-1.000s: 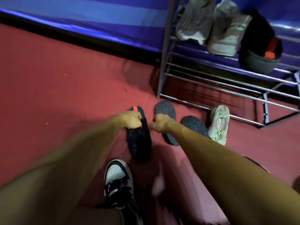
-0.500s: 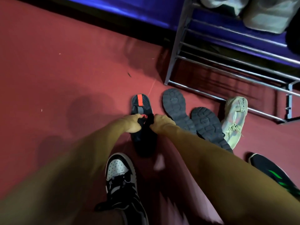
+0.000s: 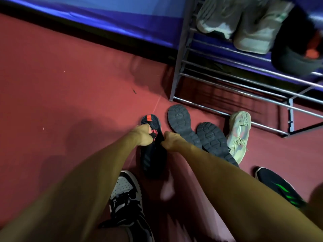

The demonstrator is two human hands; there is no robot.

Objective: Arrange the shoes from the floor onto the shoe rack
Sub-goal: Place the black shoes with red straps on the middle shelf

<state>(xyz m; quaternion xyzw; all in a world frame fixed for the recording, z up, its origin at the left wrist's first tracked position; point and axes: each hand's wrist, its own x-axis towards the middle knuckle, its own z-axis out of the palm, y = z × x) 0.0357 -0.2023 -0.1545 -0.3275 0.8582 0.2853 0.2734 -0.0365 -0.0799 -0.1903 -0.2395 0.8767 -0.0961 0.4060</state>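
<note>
A black shoe with red tabs (image 3: 153,158) lies on the red floor, heel toward the rack. My left hand (image 3: 142,137) grips its collar on the left by the red tongue loop. My right hand (image 3: 170,141) grips the collar on the right. Two dark shoes lie sole-up just right of it, one (image 3: 181,124) nearer the rack and one (image 3: 213,140) beside it. A pale cream sneaker (image 3: 238,135) lies by the metal shoe rack (image 3: 180,55). On the rack's upper shelf sit two pale sneakers (image 3: 244,25) and a black shoe with a red tab (image 3: 297,49).
A black-and-white sneaker (image 3: 125,198) is on the floor near my legs. A black shoe with green stripes (image 3: 279,187) lies at the lower right. The rack's lower rails (image 3: 236,88) hold nothing. A blue wall panel (image 3: 104,14) runs along the back.
Both hands have shifted along the black shoe's collar and now hold it either side of the red loop. The view has tilted up, showing the rack's upper shelf again.
</note>
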